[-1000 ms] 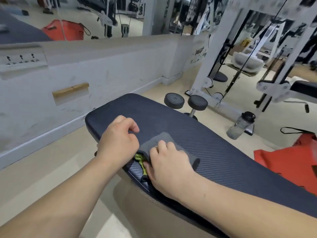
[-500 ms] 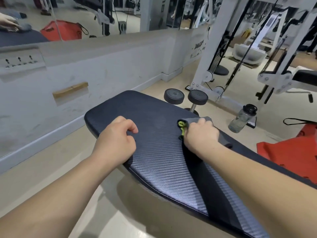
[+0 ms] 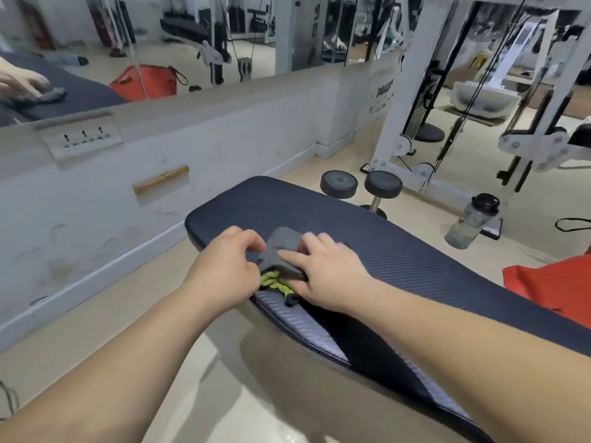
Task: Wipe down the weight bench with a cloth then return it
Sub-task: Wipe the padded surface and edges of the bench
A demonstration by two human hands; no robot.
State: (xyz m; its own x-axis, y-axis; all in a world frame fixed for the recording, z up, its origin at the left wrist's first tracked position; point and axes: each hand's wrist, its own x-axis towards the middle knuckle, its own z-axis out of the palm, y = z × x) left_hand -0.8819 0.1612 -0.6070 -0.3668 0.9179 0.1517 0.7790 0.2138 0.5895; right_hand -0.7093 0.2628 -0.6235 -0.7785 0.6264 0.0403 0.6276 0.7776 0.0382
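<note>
Cloth (image 3: 281, 247) lies on the bench (image 3: 399, 260) near its left edge, under the right hand (image 3: 323, 273), whose fingers (image 3: 289, 253) are spread flat on it. The left hand (image 3: 224, 270) is curled, pinching the cloth's edge. The green loop (image 3: 273, 282) could catch and drag. Farther off, a bottle (image 3: 471, 220) stands on the floor.

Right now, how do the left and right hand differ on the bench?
The left hand is curled into a loose fist at the near edge of the bench, touching the cloth's edge; the right hand lies flat, fingers spread, pressing down on the grey cloth. The right covers the cloth; the left leaves it showing. Both rest on the pad, side by side.
</note>
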